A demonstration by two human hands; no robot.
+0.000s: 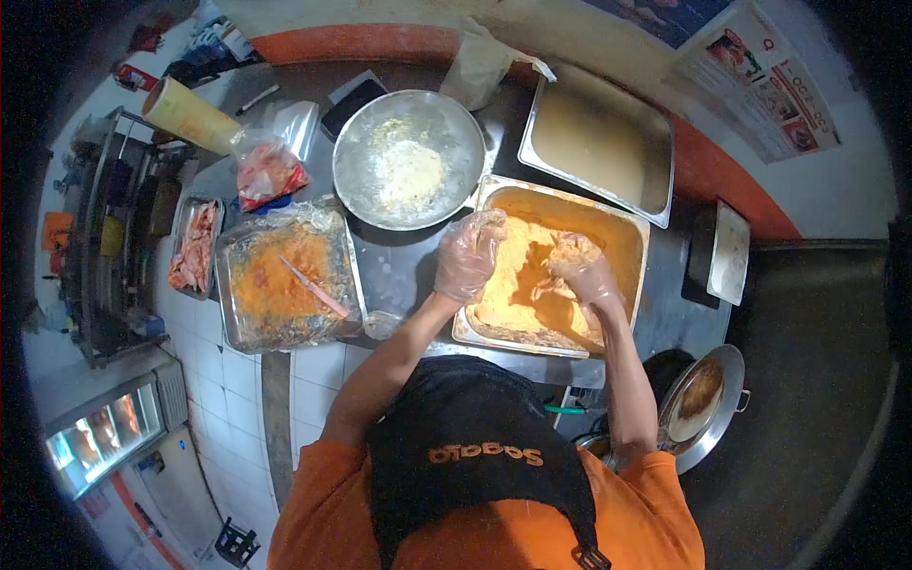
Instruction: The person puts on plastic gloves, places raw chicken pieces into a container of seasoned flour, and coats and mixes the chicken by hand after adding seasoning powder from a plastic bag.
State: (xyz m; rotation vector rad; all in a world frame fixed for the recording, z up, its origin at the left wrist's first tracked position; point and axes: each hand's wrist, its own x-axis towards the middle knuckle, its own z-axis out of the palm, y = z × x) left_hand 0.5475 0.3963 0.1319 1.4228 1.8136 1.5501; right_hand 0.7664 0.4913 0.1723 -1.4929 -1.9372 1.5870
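Note:
A steel tray (635, 275) holds a layer of orange-yellow powder (518, 261). Over its left side is my left hand (470, 255), in a clear plastic glove with powder on the curled fingers; whatever they hold, if anything, is too small to make out. Above the right part of the powder, my right hand (581, 269) is gloved too, its fingers bent around a powder-coated piece that I cannot make out clearly. The two hands are apart, and a dark shadow lies on the powder between them.
A round pan (361, 180) with white flour sits behind on the left. Left of me, a tray (353, 256) holds orange residue and a knife (313, 287). Raw meat (197, 247) lies farther left. A rectangular pan (598, 138) stands back right, and a large pan (733, 380) is low right.

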